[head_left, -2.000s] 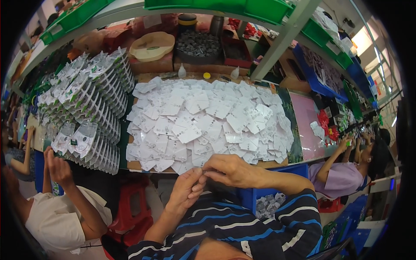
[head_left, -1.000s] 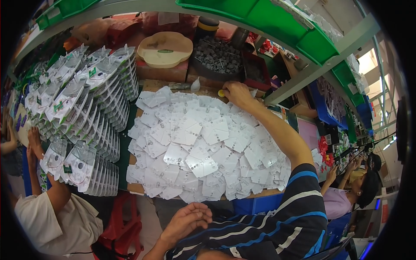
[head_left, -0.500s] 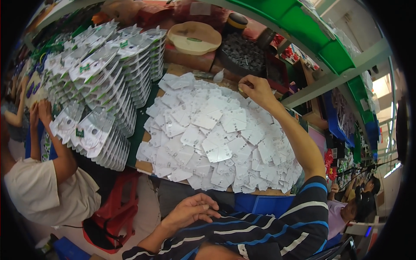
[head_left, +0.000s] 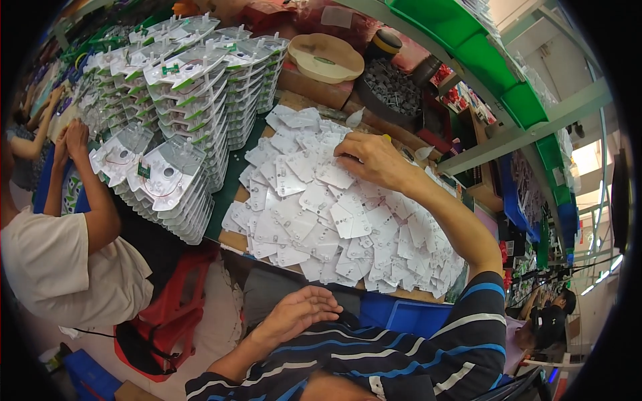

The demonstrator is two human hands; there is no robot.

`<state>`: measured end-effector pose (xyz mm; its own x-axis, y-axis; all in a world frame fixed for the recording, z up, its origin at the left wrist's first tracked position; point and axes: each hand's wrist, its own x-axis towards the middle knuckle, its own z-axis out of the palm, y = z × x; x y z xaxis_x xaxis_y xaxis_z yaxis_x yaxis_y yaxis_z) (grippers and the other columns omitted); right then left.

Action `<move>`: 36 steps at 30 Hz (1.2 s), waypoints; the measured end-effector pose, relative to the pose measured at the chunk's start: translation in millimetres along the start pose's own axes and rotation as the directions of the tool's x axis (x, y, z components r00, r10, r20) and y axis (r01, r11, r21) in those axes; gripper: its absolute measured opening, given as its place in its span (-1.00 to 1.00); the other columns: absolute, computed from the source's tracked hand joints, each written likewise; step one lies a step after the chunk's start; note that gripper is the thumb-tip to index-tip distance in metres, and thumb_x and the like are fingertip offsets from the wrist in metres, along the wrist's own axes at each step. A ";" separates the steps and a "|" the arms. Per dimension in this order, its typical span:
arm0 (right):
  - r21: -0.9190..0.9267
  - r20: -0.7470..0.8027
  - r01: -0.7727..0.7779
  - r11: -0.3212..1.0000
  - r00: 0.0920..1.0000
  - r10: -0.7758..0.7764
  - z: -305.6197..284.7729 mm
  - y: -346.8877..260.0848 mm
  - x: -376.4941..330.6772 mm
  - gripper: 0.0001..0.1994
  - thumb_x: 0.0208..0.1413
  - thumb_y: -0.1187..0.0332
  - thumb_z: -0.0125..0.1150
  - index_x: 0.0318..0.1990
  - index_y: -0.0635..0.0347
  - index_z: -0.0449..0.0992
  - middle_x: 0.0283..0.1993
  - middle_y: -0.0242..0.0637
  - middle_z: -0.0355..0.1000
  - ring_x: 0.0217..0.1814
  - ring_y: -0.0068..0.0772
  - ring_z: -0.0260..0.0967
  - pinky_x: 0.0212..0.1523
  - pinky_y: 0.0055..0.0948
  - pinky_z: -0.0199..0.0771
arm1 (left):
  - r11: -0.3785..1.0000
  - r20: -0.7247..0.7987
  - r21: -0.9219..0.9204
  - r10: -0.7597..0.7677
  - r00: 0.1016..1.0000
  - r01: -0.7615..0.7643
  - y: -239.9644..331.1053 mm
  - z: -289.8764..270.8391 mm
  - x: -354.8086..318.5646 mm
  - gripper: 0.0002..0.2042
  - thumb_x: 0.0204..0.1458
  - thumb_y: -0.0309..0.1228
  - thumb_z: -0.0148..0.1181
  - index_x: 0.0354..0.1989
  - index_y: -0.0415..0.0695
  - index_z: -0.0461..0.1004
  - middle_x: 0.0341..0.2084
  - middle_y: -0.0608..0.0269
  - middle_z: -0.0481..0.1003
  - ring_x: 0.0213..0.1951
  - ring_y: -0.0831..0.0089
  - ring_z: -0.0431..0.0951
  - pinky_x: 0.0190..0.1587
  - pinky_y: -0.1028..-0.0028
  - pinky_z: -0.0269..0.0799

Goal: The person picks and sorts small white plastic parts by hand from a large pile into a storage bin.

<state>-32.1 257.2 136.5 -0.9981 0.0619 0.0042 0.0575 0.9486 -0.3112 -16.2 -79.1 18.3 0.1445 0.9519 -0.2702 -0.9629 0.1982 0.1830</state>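
Observation:
A wide heap of flat, thin white plastic pieces (head_left: 307, 227), many with angled edges and small holes, covers the board on the table. Over the far part of this heap is my right hand (head_left: 378, 160), fingers curled down and pressed together at the pieces. What is between the fingertips, if anything, is hidden. A small yellow bit (head_left: 387, 138) shows at the back of that hand. My left hand (head_left: 301, 313) hovers before my striped shirt, near the table's front edge, fingers stretched out and nothing in them.
Tall stacks of clear-and-white plastic housings (head_left: 194, 87) stand on the left, beside a co-worker in a beige shirt (head_left: 73, 267). Behind the heap are a cream scalloped tray (head_left: 326, 57) and a bin of dark small parts (head_left: 394, 83). A metal shelf post (head_left: 521, 130) slants at right.
My right hand has moved left and nearer, from beyond the heap's far edge onto the pieces. My left hand's fingers have straightened. The whole view has shifted slightly.

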 end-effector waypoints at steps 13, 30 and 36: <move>-0.040 0.046 0.020 0.999 0.999 -0.018 -5.1 -10.2 8.9 -0.81 0.09 0.38 0.17 -0.21 0.31 0.53 -0.21 -0.09 0.45 -0.15 -0.06 0.43 -0.12 -0.22 0.43 | 0.994 0.080 0.101 -0.049 0.996 0.041 15.0 8.2 -4.9 -0.71 0.24 -0.51 0.01 0.12 -0.25 0.28 -0.05 0.03 0.43 -0.01 0.20 0.54 0.00 0.35 0.53; 0.499 0.303 -0.174 0.849 0.953 0.017 -3.7 -108.6 -68.8 -0.75 0.09 0.23 0.24 -0.27 0.27 0.59 -0.53 -0.13 0.50 -0.49 -0.23 0.48 -0.39 -0.34 0.43 | 0.829 0.095 0.462 0.307 0.947 -0.315 58.8 77.9 39.4 -0.22 0.15 -0.64 0.03 0.43 -0.07 -0.32 0.15 -0.09 0.25 -0.02 0.06 0.53 -0.05 0.26 0.61; 0.484 0.479 -0.377 0.790 0.869 0.121 -11.8 -110.5 -83.2 -0.78 0.11 0.27 0.28 -0.21 0.23 0.60 -0.46 -0.23 0.51 -0.44 -0.43 0.46 -0.39 -0.42 0.42 | 0.800 0.073 0.533 0.280 0.957 -0.274 51.2 77.4 47.9 -0.25 0.13 -0.66 0.05 0.41 -0.13 -0.26 0.13 -0.12 0.27 -0.04 0.06 0.54 -0.06 0.28 0.61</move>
<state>44.8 151.0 181.7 -0.8718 0.0199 -0.4894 0.4102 0.5758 -0.7072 -40.9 -5.3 87.8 -0.1146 0.9837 -0.1387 -0.6888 0.0219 0.7246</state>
